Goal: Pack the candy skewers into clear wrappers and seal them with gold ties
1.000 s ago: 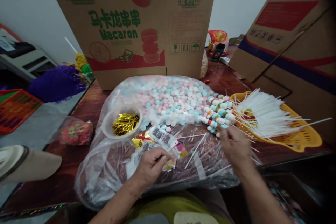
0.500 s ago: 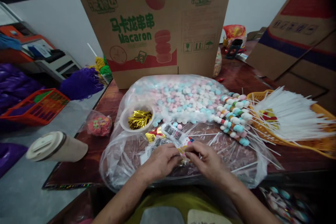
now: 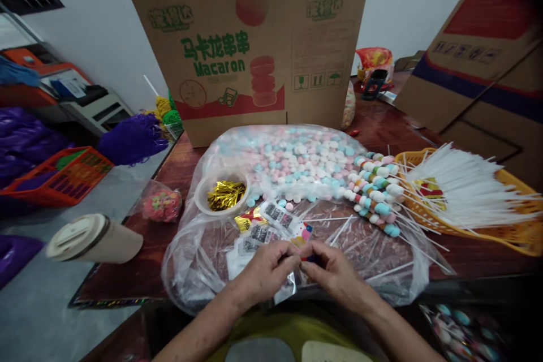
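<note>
My left hand [image 3: 269,271] and my right hand [image 3: 333,271] meet over the near part of the plastic sheet. Fingers of both are pinched on a small printed plastic bag [image 3: 286,289], whose clear lower part hangs below; the fingers hide much of it. Just beyond lie more printed plastic bags [image 3: 278,216] and a gold and red packet [image 3: 248,219]. Pink, white and blue round candies [image 3: 292,155] fill a big clear bag behind. Finished candy skewers [image 3: 375,192] are stacked at the right, beside loose white sticks [image 3: 339,230].
A white bowl [image 3: 200,195] of gold twist ties stands left of the packets. Further left are a bag of red gummies [image 3: 162,203] and a lidded cup [image 3: 114,242]. A yellow basket [image 3: 466,232] of white sticks sits right. A large carton [image 3: 237,85] rises behind.
My right hand has moved left from the skewer pile to meet my left hand. Both now pinch the small bag, which has come nearer me. The view has turned left.
</note>
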`<move>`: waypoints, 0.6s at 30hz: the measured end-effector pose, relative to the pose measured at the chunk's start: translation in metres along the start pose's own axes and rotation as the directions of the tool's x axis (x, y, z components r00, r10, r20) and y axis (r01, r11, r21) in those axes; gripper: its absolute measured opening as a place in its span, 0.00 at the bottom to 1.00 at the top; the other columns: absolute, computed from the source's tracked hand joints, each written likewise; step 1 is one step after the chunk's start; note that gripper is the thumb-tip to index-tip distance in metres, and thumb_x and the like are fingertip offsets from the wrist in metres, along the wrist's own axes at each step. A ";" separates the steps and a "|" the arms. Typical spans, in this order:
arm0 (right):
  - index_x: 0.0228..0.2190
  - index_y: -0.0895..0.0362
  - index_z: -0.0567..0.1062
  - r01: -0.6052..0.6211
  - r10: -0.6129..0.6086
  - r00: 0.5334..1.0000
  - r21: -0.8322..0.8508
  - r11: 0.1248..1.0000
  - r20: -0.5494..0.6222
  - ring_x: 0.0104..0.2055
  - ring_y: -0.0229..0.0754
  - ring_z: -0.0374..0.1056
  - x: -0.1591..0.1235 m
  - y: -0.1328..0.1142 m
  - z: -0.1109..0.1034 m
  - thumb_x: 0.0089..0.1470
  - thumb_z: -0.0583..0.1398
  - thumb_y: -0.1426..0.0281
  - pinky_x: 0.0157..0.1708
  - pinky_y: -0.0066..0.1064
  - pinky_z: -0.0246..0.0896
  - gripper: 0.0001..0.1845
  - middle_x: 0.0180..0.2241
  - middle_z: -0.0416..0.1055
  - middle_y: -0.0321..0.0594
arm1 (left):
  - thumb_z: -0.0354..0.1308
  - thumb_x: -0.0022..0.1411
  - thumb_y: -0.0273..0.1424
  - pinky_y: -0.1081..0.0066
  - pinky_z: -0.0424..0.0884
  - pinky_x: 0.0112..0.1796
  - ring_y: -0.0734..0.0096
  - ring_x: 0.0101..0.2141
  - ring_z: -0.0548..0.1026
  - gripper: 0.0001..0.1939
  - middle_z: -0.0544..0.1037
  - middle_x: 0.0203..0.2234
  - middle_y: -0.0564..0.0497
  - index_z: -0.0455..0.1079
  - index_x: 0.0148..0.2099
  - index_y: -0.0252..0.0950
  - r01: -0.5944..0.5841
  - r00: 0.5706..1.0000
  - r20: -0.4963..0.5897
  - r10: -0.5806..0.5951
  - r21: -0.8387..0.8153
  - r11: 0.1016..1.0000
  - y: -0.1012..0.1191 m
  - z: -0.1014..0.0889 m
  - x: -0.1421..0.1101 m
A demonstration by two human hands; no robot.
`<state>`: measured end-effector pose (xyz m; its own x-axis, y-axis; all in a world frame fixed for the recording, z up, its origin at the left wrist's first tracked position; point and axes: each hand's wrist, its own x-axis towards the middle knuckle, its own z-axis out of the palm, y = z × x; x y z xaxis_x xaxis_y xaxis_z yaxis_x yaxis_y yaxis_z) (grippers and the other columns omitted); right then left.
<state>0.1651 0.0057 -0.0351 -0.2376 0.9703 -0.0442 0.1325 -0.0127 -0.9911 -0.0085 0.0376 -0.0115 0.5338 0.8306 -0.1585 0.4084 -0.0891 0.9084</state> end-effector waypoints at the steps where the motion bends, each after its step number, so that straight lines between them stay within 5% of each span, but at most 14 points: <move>1: 0.29 0.58 0.70 -0.003 0.001 1.000 -0.038 0.999 -0.031 0.25 0.36 0.60 -0.001 0.001 0.002 0.51 0.57 0.63 0.25 0.27 0.56 0.10 0.24 0.65 0.35 | 0.48 0.59 0.37 0.77 0.57 0.24 0.78 0.22 0.60 0.13 0.62 0.19 0.57 0.61 0.27 0.34 0.005 1.000 0.018 -0.004 -0.024 1.000 0.001 -0.001 0.000; 7: 0.20 0.57 0.64 0.049 -0.121 0.970 -0.322 0.945 -0.209 0.24 0.35 0.56 -0.003 0.004 0.009 0.55 0.52 0.62 0.23 0.26 0.51 0.16 0.20 0.60 0.33 | 0.59 0.49 0.31 0.77 0.54 0.23 0.79 0.22 0.59 0.09 0.63 0.18 0.58 0.62 0.26 0.34 0.099 0.995 0.018 -0.100 0.018 0.995 -0.009 0.001 -0.002; 11: 0.17 0.56 0.59 0.018 -0.097 0.959 -0.282 0.959 -0.266 0.21 0.34 0.52 -0.002 0.005 0.007 0.56 0.50 0.57 0.21 0.26 0.47 0.22 0.17 0.55 0.31 | 0.53 0.55 0.33 0.76 0.56 0.26 0.77 0.23 0.61 0.10 0.64 0.19 0.56 0.62 0.24 0.34 -0.003 0.998 -0.064 0.009 0.091 0.996 -0.012 0.002 -0.004; 18: 0.25 0.57 0.66 0.025 -0.025 1.000 0.063 0.998 -0.009 0.27 0.36 0.57 -0.001 -0.012 -0.004 0.50 0.57 0.56 0.27 0.26 0.54 0.17 0.24 0.60 0.34 | 0.48 0.60 0.37 0.76 0.54 0.25 0.77 0.21 0.58 0.14 0.61 0.17 0.57 0.60 0.24 0.34 -0.148 0.989 0.010 0.148 0.143 0.979 -0.011 -0.002 -0.005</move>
<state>0.1679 0.0062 -0.0222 -0.2323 0.9725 -0.0183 0.0656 -0.0031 -0.9978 -0.0176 0.0353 -0.0203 0.5955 0.8029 -0.0263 0.4270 -0.2886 0.8570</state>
